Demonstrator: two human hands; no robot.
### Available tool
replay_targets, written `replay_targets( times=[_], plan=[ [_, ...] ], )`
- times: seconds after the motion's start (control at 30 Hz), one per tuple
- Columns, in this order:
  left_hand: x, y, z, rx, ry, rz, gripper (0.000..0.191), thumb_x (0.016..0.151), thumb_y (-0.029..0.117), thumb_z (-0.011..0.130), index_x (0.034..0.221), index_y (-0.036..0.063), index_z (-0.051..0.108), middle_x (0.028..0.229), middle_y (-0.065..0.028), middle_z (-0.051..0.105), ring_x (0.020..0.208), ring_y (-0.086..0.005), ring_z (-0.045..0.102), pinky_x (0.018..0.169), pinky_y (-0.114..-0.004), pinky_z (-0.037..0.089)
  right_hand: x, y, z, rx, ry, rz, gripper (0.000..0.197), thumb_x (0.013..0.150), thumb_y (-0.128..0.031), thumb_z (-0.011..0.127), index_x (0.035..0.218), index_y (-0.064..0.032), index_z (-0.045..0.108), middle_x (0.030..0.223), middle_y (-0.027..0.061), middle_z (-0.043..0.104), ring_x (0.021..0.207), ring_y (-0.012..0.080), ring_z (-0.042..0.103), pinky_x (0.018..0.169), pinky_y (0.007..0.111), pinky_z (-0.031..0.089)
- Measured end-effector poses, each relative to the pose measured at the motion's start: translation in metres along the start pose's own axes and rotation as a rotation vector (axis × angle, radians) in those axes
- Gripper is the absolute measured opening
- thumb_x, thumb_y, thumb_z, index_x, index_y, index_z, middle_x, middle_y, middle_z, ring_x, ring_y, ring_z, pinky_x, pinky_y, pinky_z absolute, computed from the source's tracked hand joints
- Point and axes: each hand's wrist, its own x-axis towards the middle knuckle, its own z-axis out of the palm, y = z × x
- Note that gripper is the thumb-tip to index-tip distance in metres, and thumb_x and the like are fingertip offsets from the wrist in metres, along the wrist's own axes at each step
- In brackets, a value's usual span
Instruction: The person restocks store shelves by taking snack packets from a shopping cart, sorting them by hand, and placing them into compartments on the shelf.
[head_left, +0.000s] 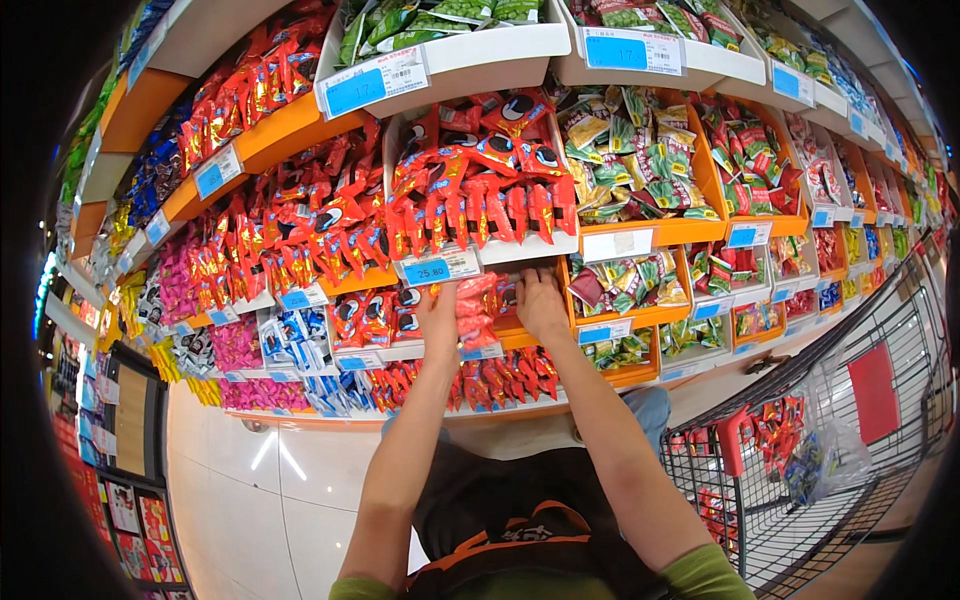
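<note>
My left hand is at the front of a middle-shelf bin, its fingers along the side of a row of red snack packets, apparently gripping them. These packets stand edge-on and reach over the bin's front lip. My right hand reaches into the right end of the same orange bin, back of the hand up. Its fingertips lie in shadow by the bin's side, and whether they hold anything is hidden. Left of my hands, more red packets with a cookie picture fill the bin. Above sits a heaped bin of larger red packets.
A black wire shopping cart stands at right, holding red packets and a clear plastic bag. Green-and-yellow packets fill bins to the right. A price-tag holder juts out just above my hands. Glossy floor tiles lie below left.
</note>
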Motion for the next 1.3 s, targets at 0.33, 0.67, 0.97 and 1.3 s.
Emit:
replay_targets(
  times=[0.33,0.67,0.97,1.3],
  plan=[
    [-0.135,0.027,-0.046,-0.690,-0.327,-0.655,0.050,0.095,0.047,0.047,0.121,0.0044,0.054,0.098,-0.0133,0.067,0.072,-0.0232,0.067,0.060,-0.035,0.055,-0.020,-0.029,-0.048,0.612,0.215,-0.122,0.021,0.088,-0.004,0.054,0.108,0.0002,0.060,0.111,0.0200,0.060,0.104,0.0362,0.058,0.091,0.038,0.046],
    [-0.198,0.024,-0.092,-0.546,-0.514,-0.667,0.049,0.098,0.044,0.045,0.121,0.0022,0.053,0.097,-0.0117,0.067,0.073,-0.0190,0.068,0.066,-0.032,0.057,-0.161,-0.069,-0.149,1.324,-0.746,0.032,0.040,0.095,-0.016,0.055,0.132,-0.0022,0.049,0.129,0.0101,0.054,0.118,0.0174,0.051,0.099,0.031,0.041],
    [-0.224,0.042,-0.106,-0.550,-0.541,-0.735,0.030,0.093,0.012,0.057,0.119,-0.0036,0.055,0.104,-0.0089,0.066,0.087,-0.0125,0.065,0.078,-0.027,0.053,-0.185,-0.093,-0.146,1.013,-0.436,0.299,0.025,0.096,-0.022,0.056,0.096,0.0029,0.062,0.065,-0.0027,0.051,0.062,0.0026,0.040,0.053,0.021,0.033],
    [-0.220,0.059,-0.116,-0.437,-0.506,-0.630,0.029,0.093,0.017,0.059,0.116,-0.0006,0.058,0.100,-0.0044,0.066,0.086,-0.0076,0.062,0.075,-0.023,0.049,-0.179,-0.116,-0.167,0.985,-0.388,0.227,0.030,0.098,-0.025,0.052,0.100,0.0033,0.062,0.073,-0.0009,0.059,0.068,0.0027,0.048,0.058,0.021,0.040]
  ],
)
